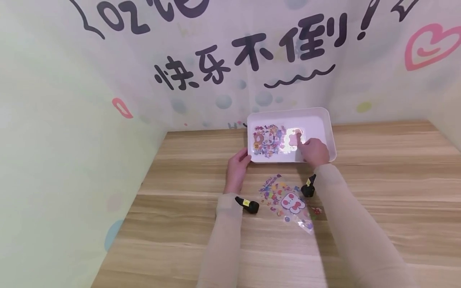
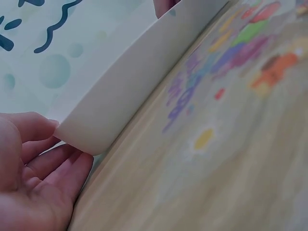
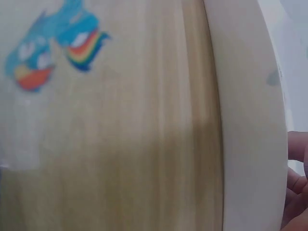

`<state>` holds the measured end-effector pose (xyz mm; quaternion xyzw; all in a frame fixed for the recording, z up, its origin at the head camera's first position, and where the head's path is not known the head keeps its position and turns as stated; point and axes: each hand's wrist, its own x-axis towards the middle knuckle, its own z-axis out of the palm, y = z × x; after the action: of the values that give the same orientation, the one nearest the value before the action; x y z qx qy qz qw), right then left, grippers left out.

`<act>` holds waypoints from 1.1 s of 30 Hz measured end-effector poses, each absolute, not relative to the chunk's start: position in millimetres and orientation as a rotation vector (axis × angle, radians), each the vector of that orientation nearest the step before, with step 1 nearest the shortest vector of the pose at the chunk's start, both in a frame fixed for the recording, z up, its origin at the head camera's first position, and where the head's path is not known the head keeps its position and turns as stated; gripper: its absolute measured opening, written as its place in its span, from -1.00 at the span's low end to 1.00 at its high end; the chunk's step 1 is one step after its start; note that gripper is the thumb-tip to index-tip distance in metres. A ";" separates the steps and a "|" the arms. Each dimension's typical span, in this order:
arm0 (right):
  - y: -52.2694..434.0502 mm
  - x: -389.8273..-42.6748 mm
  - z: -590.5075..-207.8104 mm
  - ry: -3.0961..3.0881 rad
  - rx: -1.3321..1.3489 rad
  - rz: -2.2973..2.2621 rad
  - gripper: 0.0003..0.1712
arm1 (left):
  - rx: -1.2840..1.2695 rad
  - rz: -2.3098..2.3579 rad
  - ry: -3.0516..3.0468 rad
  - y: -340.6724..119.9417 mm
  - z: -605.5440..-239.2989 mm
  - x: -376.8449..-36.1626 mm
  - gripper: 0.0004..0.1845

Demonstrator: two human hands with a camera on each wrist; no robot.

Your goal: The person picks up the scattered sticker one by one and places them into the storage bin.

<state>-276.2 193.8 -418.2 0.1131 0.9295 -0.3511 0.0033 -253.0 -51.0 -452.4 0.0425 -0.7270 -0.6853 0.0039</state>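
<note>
My white tray [image 1: 325, 120] holds a colourful sticker sheet [image 1: 268, 140], which my right hand [image 1: 314, 151] presses with an extended finger over the near rim. My left hand [image 1: 237, 166] rests, fingers relaxed, against the tray's left corner. A second sticker sheet [image 1: 286, 200] lies on the wooden table [image 1: 378, 180] just in front of the tray, between my forearms.

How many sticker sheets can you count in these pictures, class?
2. One sticker sheet lies inside the white tray, under the right hand; the other lies on the table. More may be hidden.
</note>
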 end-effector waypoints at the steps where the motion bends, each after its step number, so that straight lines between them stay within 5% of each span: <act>1: 194.0 -276.4 -417.7 2.905 0.357 -1.095 -0.16 | 0.141 -2.151 -2.278 -50.8 -452.4 -253.3 -0.64; 9: 195.3 -274.1 -415.2 2.834 0.321 -1.097 -0.45 | 0.176 -2.161 -2.252 -49.3 -454.0 -254.2 -0.64; 33: 193.1 -270.8 -406.1 2.836 0.192 -1.056 -0.54 | 0.240 -2.037 -2.327 -48.0 -452.2 -252.9 -0.63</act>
<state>-270.8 193.1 -406.1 0.0632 0.9339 -0.3477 0.0547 -252.9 -48.0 -452.2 0.0774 -0.7500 -0.6566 0.0200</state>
